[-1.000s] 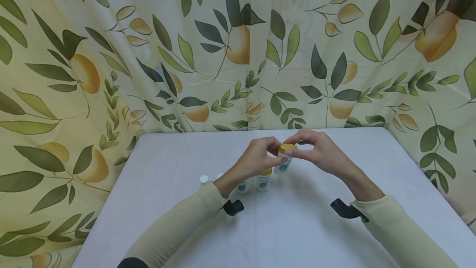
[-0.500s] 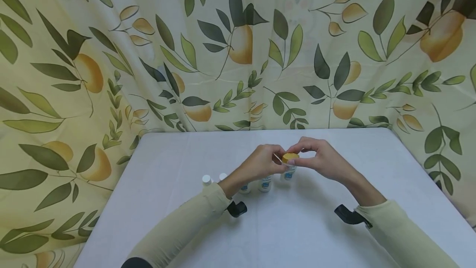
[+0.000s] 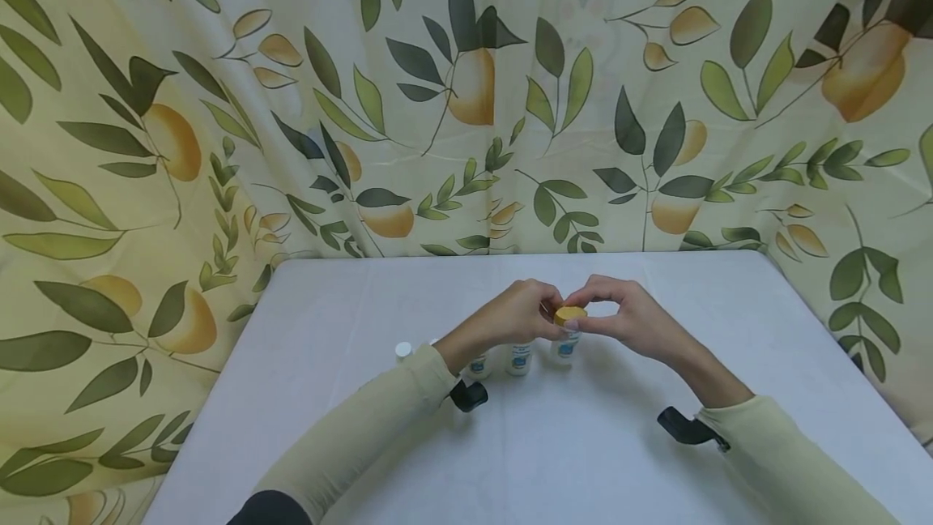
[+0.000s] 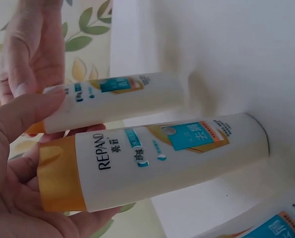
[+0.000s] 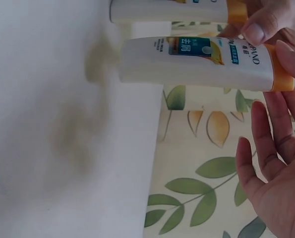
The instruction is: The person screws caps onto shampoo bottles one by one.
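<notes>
Both hands are at the top of one white shampoo bottle (image 3: 564,348) with a gold cap (image 3: 570,315), upright at the right end of a row. My right hand (image 3: 627,313) pinches the cap, its thumb (image 5: 292,62) on the near side. The left hand (image 3: 519,313) holds the same bottle just under the cap, with its thumb (image 4: 45,101) across the neck in the left wrist view. A second shampoo bottle (image 4: 172,158) stands beside it, its gold cap (image 4: 60,173) close to the left fingers. In the head view the left hand hides that cap.
Further left in the row are another labelled bottle (image 3: 477,367) and a white-capped one (image 3: 403,351), partly behind the left sleeve (image 3: 364,420). The white table (image 3: 554,444) ends at a leaf-patterned curtain (image 3: 437,144). Dark wrist cameras hang under both wrists.
Both hands have come down with the gold-capped bottle, which has dropped level with its neighbours in the row. Their hold near the cap stays much the same.
</notes>
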`<state>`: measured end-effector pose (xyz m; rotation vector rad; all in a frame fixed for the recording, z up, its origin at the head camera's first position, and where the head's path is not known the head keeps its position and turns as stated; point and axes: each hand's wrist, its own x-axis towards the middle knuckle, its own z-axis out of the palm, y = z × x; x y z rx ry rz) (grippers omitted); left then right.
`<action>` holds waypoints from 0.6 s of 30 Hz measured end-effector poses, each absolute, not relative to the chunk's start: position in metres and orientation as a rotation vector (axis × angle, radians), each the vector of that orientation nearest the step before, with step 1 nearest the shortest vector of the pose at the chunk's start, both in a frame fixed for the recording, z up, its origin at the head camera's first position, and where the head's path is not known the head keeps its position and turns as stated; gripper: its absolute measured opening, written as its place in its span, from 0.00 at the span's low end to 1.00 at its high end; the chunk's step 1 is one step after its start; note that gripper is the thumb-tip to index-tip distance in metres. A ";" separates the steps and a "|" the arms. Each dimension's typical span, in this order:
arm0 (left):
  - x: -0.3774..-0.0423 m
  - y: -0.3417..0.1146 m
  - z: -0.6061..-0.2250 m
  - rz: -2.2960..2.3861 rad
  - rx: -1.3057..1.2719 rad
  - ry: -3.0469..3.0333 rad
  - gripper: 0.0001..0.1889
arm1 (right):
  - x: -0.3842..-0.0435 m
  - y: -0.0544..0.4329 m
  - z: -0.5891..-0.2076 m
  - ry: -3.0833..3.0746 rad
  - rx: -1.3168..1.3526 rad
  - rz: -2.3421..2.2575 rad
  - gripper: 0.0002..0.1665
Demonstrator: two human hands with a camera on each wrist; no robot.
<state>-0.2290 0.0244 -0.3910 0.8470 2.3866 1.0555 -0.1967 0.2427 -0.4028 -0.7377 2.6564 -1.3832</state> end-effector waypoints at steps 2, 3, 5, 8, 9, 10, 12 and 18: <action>-0.231 0.026 -0.391 1.032 0.834 2.379 0.11 | -0.197 0.243 -0.406 2.642 -0.745 -1.398 0.14; -0.231 0.026 -0.390 1.022 0.822 2.373 0.11 | -0.197 0.243 -0.408 2.637 -0.747 -1.402 0.14; -0.233 0.027 -0.391 1.004 0.808 2.364 0.10 | -0.197 0.243 -0.410 2.630 -0.754 -1.410 0.14; -0.233 0.028 -0.391 0.982 0.796 2.360 0.10 | -0.197 0.243 -0.413 2.630 -0.754 -1.410 0.14; -0.234 0.028 -0.391 0.978 0.793 2.359 0.10 | -0.197 0.243 -0.413 2.629 -0.754 -1.409 0.14; -0.234 0.028 -0.392 0.978 0.794 2.356 0.10 | -0.197 0.242 -0.414 2.626 -0.756 -1.409 0.14; -0.234 0.028 -0.393 0.979 0.796 2.350 0.09 | -0.197 0.242 -0.416 2.619 -0.754 -1.410 0.14; -0.233 0.028 -0.396 0.961 0.784 2.341 0.09 | -0.197 0.243 -0.422 2.603 -0.748 -1.410 0.14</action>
